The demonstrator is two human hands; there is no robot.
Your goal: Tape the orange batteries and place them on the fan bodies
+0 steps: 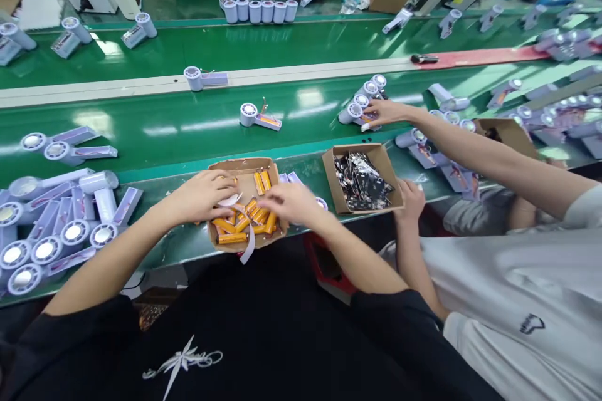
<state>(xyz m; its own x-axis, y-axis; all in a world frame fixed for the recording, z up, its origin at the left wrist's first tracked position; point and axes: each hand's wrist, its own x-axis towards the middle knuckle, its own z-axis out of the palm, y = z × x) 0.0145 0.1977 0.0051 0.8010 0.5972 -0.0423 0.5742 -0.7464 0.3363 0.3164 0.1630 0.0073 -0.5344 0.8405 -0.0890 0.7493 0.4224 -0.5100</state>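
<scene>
My right hand (294, 203) curls over orange batteries (232, 238) in the cardboard box (242, 168) on the bench (308, 169); my left hand (207, 196) bends beside the white strip (251, 241). Can't tell either grip. Beyond: purple fan (248, 114), green belt (164, 111).

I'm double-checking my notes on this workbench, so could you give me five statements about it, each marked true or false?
1. The left hand is at the box of orange batteries. True.
2. A co-worker's hand reaches purple fans on the green belt. True.
3. The right hand rests on the belt. False: the right hand is over the battery box.
4. Black boards lie among the batteries. False: the black boards are in a separate box.
5. A white strip hangs over the battery box's near edge. True.
</scene>
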